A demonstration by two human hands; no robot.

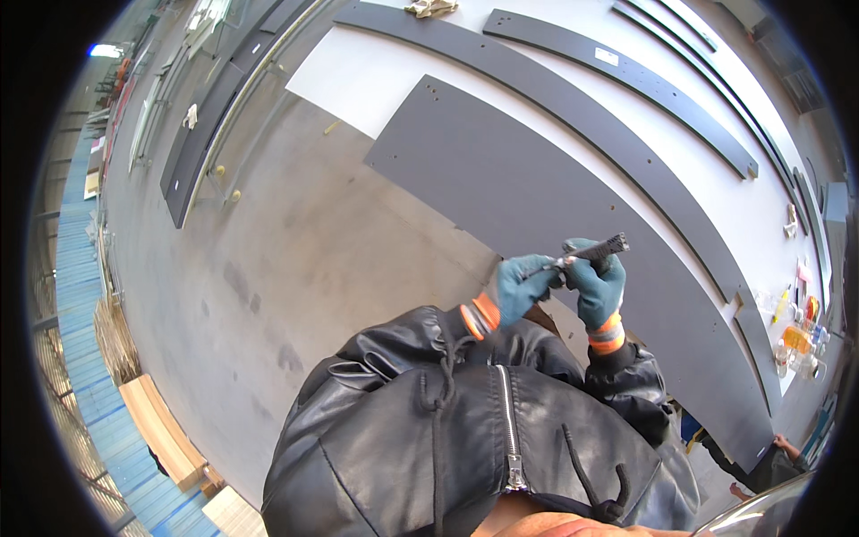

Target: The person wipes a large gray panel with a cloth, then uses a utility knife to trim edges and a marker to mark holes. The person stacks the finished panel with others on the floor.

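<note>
- Gripping a slim dark object (605, 247) just right of the frame's centre, the left hand (519, 291) and the right hand (598, 282) worked close together, both in teal gloves with orange-and-grey cuffs.
- The right fingers were closed around the object, its speckled end jutting out toward the upper right; the left fingers were drawn narrow in a pinch at its other end. Its exact kind could not be told.
- Behind the hands, a broad dark grey panel (528, 179) ran from the upper middle to the lower right.
- Beyond it, a long curved strip (573, 97) and a shorter curved piece (662, 89) with a white label (607, 56) lay on the white counter (344, 76).
- Bottles (795, 340) stood grouped at the right edge.
- Dark boards (210, 134) rested on a rack, upper left.
- Another person's hand (787, 447) showed at lower right, by the broad panel's end.
</note>
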